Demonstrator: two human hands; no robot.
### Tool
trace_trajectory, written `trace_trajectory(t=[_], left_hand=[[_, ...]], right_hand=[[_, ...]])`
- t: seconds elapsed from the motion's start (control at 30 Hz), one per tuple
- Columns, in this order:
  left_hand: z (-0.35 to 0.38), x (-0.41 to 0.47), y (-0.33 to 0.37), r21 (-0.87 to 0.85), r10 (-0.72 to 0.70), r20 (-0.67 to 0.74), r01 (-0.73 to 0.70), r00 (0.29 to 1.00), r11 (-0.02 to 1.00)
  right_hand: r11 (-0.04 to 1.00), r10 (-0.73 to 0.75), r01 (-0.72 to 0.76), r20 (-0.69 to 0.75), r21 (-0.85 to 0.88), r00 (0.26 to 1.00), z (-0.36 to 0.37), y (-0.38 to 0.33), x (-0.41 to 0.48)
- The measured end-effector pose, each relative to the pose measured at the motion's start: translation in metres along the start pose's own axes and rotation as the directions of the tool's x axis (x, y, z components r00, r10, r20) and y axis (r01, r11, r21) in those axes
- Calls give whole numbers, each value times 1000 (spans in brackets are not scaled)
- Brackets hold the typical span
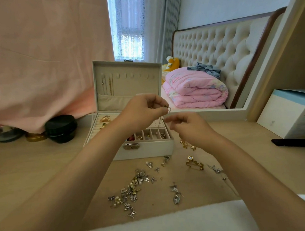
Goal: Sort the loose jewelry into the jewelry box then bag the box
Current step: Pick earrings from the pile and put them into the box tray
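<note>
A white jewelry box [147,149] stands open on the wooden tabletop, its lid [126,80] upright with several chains hung inside. Above the box, my left hand [143,109] pinches a small silver piece [168,109], from which a thin chain hangs down. Just to the right, my right hand [189,128] is blurred, fingers curled near that chain; I cannot tell whether it holds it. Loose jewelry [133,189] lies scattered in front of the box, with a gold bracelet [194,163] to the right.
Black round containers [60,128] and a gold lid [36,137] sit left of the box under a pink cloth [46,59]. A white-and-blue carton [286,113] and a dark phone [290,142] lie at the right. A mirror [210,57] stands behind the table.
</note>
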State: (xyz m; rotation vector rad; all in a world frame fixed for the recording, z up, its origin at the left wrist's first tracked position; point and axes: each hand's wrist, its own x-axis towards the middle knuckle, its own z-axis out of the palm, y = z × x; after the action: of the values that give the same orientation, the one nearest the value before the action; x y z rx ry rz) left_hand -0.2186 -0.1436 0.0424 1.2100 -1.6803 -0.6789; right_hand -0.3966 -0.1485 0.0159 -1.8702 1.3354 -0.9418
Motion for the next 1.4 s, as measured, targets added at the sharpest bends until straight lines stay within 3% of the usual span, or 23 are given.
trace_trajectory(t=[0.1,0.23,0.37,0.57,0.7,0.9,1.07,1.23,1.4], left_hand=[[2,-1,-7,20,14,-1,-14,1000,1000],[3,-3,-9,9,11,20,-12,1000,1000],[4,-3,-8,-28,16,41,-15,999,1000],[3,-2,-16,60,-27,33,25,999,998],[5,-4,-14,-37,-35,46,37,998,999],[6,-7,-6,-201,-91,50,99,995,975],[6,-4,-12,-158,-123,13,123,992,980],[5,-5,-14,-154,-148,18,149,989,977],[5,-5,-16,-92,-145,57,150,988,984]], right_hand=[[981,9,-16,37,191,999,-4,-6,0],[985,-11,-2,72,173,997,-3,-3,0],[982,-36,34,6,183,999,1,0,2],[994,23,-20,-29,109,999,8,5,2],[997,11,-12,8,74,1000,10,2,1],[969,13,-22,38,245,999,8,3,2],[981,4,-9,27,196,1000,0,0,1],[950,-17,49,-104,307,994,-5,0,4],[940,5,40,-133,339,991,-3,0,5]])
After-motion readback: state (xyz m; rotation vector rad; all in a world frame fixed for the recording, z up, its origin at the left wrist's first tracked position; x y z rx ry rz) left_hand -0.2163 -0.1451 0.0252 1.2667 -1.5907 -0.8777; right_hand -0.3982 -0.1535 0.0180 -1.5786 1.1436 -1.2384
